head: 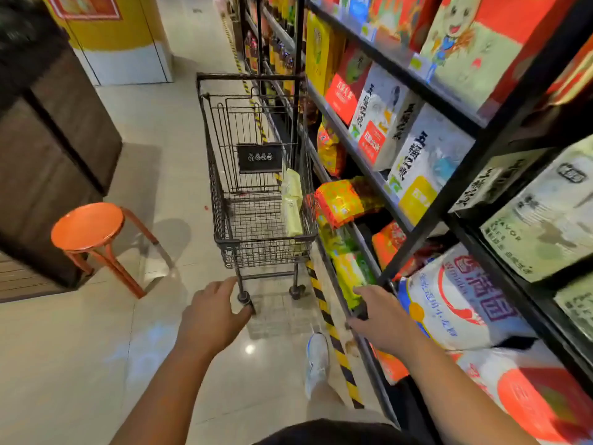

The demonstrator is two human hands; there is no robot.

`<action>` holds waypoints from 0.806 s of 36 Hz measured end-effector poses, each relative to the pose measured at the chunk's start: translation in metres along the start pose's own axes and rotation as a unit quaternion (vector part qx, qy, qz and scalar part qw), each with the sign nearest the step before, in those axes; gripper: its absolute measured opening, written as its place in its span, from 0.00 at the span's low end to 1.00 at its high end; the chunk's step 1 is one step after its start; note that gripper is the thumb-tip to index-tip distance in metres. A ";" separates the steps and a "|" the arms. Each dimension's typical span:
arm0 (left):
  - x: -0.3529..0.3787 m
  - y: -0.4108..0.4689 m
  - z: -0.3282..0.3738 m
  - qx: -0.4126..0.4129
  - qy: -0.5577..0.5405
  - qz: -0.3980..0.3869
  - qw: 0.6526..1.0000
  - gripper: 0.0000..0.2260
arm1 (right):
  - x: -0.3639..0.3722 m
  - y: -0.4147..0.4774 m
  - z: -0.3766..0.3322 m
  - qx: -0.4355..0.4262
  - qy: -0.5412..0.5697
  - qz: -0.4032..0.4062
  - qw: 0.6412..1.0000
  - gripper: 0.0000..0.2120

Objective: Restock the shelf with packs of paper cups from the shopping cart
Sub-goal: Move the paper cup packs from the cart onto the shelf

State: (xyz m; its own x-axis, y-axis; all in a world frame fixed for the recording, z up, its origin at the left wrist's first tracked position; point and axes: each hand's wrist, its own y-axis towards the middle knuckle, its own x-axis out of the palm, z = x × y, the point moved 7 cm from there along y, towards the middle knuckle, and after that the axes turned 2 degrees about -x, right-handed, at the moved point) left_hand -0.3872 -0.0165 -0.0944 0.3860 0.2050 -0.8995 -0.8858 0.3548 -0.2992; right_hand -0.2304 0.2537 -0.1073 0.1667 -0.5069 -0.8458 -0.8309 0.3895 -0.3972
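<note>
The step in hand looks like the approach to the shopping cart (266,239) to fetch a pack - no pack is in either hand. The packs of paper cups (292,203), pale yellow, stand in the cart against its right wall, on the side next to the shelf (359,155), and the cart stands ahead of the person, close along the shelf front. Both arms are stretched forward. The left hand (213,311) hangs in the air with relaxed, slightly bent fingers and holds nothing. The right hand (380,316) is at the front rail of a low shelf, beside a large white bag (459,300); its fingers are bent, but I cannot tell whether they grip the rail or only touch it. The next move, in my judgement, calls for stepping closer - the cart is out of reach - then reaching over the rim to take one pack. An orange stool (88,226) stands to the left, well apart from the cart.
</note>
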 end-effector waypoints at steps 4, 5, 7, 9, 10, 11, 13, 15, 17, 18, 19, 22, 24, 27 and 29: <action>-0.002 0.045 0.001 -0.020 0.014 0.002 1.000 0.32 | -0.006 0.063 -0.012 -0.022 0.003 -0.018 1.000 0.31; -0.003 0.057 0.004 -0.023 0.021 0.002 1.000 0.32 | -0.010 0.080 -0.016 -0.032 0.007 -0.015 0.999 0.30; -0.005 0.082 0.014 -0.027 0.039 -0.003 0.999 0.31 | -0.020 0.115 -0.023 -0.049 0.015 -0.012 0.999 0.29; -0.008 0.108 0.023 -0.033 0.056 -0.009 0.998 0.31 | -0.033 0.148 -0.030 -0.069 0.019 -0.018 0.997 0.27; -0.011 0.122 0.026 -0.037 0.063 -0.010 0.997 0.31 | -0.040 0.164 -0.032 -0.077 0.016 -0.024 0.997 0.27; -0.015 0.135 0.029 -0.041 0.067 -0.009 0.997 0.31 | -0.047 0.180 -0.035 -0.083 0.009 -0.028 0.996 0.26; -0.023 0.161 0.035 -0.050 0.074 -0.001 0.996 0.30 | -0.062 0.209 -0.039 -0.085 -0.003 -0.034 0.996 0.26; -0.030 0.183 0.040 -0.066 0.074 0.008 0.995 0.28 | -0.072 0.240 -0.041 -0.088 -0.014 -0.044 0.995 0.25; -0.034 0.202 0.042 -0.083 0.063 0.020 0.994 0.27 | -0.078 0.267 -0.042 -0.099 -0.017 -0.049 0.994 0.24; -0.035 0.210 0.043 -0.091 0.057 0.025 0.994 0.26 | -0.080 0.279 -0.042 -0.103 -0.019 -0.052 0.993 0.24; -0.036 0.217 0.043 -0.100 0.052 0.028 0.993 0.25 | -0.083 0.290 -0.043 -0.108 -0.024 -0.055 0.992 0.25; -0.034 0.232 0.041 -0.119 0.047 0.024 0.992 0.25 | -0.088 0.316 -0.049 -0.112 -0.035 -0.067 0.991 0.26; -0.034 0.242 0.037 -0.126 0.048 0.022 0.991 0.25 | -0.089 0.328 -0.055 -0.111 -0.033 -0.073 0.991 0.25; -0.037 0.260 0.025 -0.133 0.050 0.016 0.990 0.24 | -0.084 0.348 -0.063 -0.108 -0.029 -0.088 0.990 0.25; -0.039 0.277 0.016 -0.139 0.054 0.001 0.989 0.25 | -0.079 0.362 -0.069 -0.102 -0.038 -0.103 0.989 0.27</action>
State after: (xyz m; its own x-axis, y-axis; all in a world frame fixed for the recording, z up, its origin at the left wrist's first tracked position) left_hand -0.6432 0.0883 -0.1368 0.3680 0.1018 -0.9242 -0.9288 0.0873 -0.3602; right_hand -0.5815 0.3814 -0.1600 0.3764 -0.4967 -0.7820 -0.8639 0.1166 -0.4899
